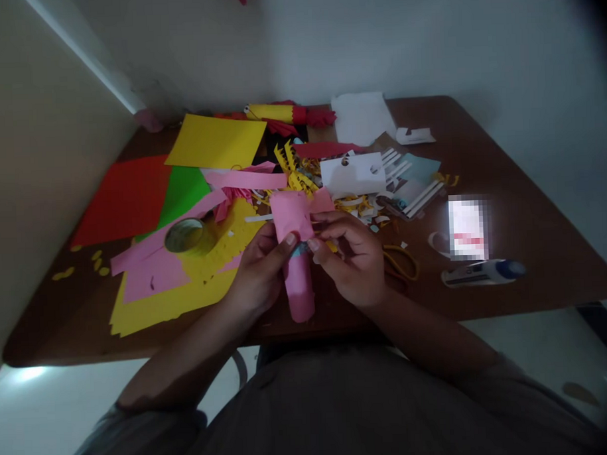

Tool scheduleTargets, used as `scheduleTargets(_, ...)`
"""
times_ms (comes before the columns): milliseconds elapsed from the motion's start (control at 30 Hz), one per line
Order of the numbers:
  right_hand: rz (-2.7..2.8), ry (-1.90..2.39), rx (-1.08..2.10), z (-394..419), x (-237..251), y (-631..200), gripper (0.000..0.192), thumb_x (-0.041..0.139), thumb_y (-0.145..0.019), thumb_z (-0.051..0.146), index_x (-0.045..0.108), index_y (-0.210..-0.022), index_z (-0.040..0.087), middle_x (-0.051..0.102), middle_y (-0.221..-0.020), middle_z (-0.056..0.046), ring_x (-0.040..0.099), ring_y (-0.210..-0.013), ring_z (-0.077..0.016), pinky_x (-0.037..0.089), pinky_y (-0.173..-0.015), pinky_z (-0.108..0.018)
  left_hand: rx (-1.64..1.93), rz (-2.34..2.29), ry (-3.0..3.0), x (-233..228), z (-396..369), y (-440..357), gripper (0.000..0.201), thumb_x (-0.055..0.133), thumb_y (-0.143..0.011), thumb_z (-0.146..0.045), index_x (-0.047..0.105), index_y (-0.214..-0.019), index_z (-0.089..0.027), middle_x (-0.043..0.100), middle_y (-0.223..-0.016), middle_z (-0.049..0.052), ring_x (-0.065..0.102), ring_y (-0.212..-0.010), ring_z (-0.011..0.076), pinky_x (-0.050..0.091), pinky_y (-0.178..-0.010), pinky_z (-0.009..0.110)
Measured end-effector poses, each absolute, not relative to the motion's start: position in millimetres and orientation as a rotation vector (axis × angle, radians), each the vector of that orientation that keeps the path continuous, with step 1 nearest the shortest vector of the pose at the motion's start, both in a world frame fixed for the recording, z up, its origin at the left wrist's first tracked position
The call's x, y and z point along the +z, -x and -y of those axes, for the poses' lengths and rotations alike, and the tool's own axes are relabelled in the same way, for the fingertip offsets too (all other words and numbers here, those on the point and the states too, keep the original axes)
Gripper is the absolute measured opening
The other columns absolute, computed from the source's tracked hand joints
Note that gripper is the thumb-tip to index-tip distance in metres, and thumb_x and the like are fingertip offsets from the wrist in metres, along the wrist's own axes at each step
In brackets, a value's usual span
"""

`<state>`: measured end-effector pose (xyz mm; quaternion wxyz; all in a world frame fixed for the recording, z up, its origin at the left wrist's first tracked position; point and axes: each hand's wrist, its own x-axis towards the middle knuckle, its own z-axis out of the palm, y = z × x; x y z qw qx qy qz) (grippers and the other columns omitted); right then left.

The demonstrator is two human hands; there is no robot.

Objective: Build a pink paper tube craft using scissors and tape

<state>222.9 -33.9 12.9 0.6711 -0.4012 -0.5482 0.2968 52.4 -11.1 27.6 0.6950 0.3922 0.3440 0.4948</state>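
Observation:
A pink paper tube [300,291] is held near the table's front edge, its lower end toward me. My left hand [259,265] grips it from the left, thumb pressed on the paper. From the right, my right hand [351,256] pinches at the tube's middle, by a small light-blue patch [300,249]; whether its fingertips hold a separate piece is hard to see. Pink paper [289,211] covers the tube's upper part. Behind the hands lie pink strips [262,180], yellow fringed paper [295,169] and a white card with cut-out holes [352,175].
On the left are red [123,197], green [185,192] and yellow sheets [218,141], plus a roll of tape [189,237]. Scissors [403,262] and a white-and-blue bottle [483,272] lie right, near a blurred bright screen [467,227]. A yellow-and-red paper figure [274,114] rests at the back.

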Motion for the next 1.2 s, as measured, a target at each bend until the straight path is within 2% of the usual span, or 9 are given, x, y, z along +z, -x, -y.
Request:
scheduleTargets(167, 1.247, 0.883, 0.651, 35.4, 11.8, -222.8, 0.011, 0.089, -0.104, 0.033, 0.08, -0.098, 0.032, 0.087, -0.12, -0.008, 0.082, -0.121, -0.0281, 0.065, -0.112, -0.049, 1.099, -0.761, -0.894, 23.3, 11.4, -51.4, 0.042, 0.101, -0.092, -0.051, 0.08, -0.112, -0.021, 0.085, -0.109, 0.007, 0.078, -0.096, 0.0216, 0.062, -0.094, 0.036)
scheduleTargets(467, 1.291, 0.885, 0.555, 32.3, 6.3, -223.2, 0.01, 0.088, -0.105, 0.031, 0.08, -0.099, 0.03, 0.087, -0.111, -0.005, 0.083, -0.107, -0.0256, 0.068, -0.1, -0.047, 1.099, -0.672, -0.926, 23.7, 12.7, -53.3, 0.036, 0.093, -0.102, -0.049, 0.08, -0.118, -0.02, 0.087, -0.119, 0.009, 0.082, -0.108, 0.0247, 0.063, -0.101, 0.036)
scheduleTargets(600, 1.293, 0.868, 0.565, 32.4, 6.1, -223.8, 0.009, 0.087, -0.105, 0.026, 0.08, -0.101, 0.03, 0.088, -0.113, -0.005, 0.085, -0.108, -0.0261, 0.069, -0.1, -0.047, 1.107, -0.71, -0.903, 21.9, 13.2, -52.5, 0.035, 0.095, -0.1, -0.049, 0.081, -0.115, -0.02, 0.087, -0.115, 0.007, 0.081, -0.103, 0.0224, 0.062, -0.097, 0.034)
scheduleTargets(733, 1.353, 0.865, 0.417, 33.4, 11.1, -225.4, 0.015, 0.089, -0.101, 0.019, 0.081, -0.101, 0.031, 0.09, -0.12, -0.006, 0.086, -0.115, -0.0278, 0.07, -0.106, -0.05, 1.121, -0.687, -0.923, 22.4, 12.8, -53.9, 0.035, 0.094, -0.101, -0.049, 0.08, -0.113, -0.021, 0.088, -0.117, 0.009, 0.082, -0.112, 0.0266, 0.063, -0.102, 0.038)
scheduleTargets(867, 1.415, 0.858, 0.373, 34.5, 15.7, -225.8, 0.015, 0.088, -0.101, 0.017, 0.081, -0.101, 0.031, 0.092, -0.113, -0.005, 0.089, -0.106, -0.0266, 0.073, -0.098, -0.046, 1.124, -0.669, -0.922, 25.1, 13.2, -55.3, 0.036, 0.094, -0.1, -0.049, 0.078, -0.115, -0.021, 0.088, -0.116, 0.009, 0.082, -0.12, 0.0293, 0.063, -0.108, 0.04)
scheduleTargets(1033, 1.409, 0.844, 0.334, 33.3, 16.0, -226.5, 0.016, 0.09, -0.098, 0.019, 0.081, -0.098, 0.032, 0.092, -0.101, -0.003, 0.089, -0.095, -0.0258, 0.074, -0.09, -0.045, 1.124, -0.658, -0.907, 25.0, 13.8, -55.2, 0.035, 0.096, -0.099, -0.048, 0.077, -0.111, -0.022, 0.087, -0.109, 0.007, 0.083, -0.118, 0.0292, 0.063, -0.107, 0.041)
scheduleTargets(1200, 1.442, 0.793, 0.389, 35.0, 14.6, -227.4, 0.018, 0.089, -0.098, 0.014, 0.081, -0.1, 0.03, 0.093, -0.106, -0.004, 0.09, -0.097, -0.0247, 0.073, -0.09, -0.043, 1.116, -0.657, -0.907, 22.8, 13.4, -55.6, 0.038, 0.094, -0.101, -0.048, 0.075, -0.12, -0.022, 0.086, -0.113, 0.007, 0.082, -0.117, 0.0277, 0.063, -0.106, 0.04)
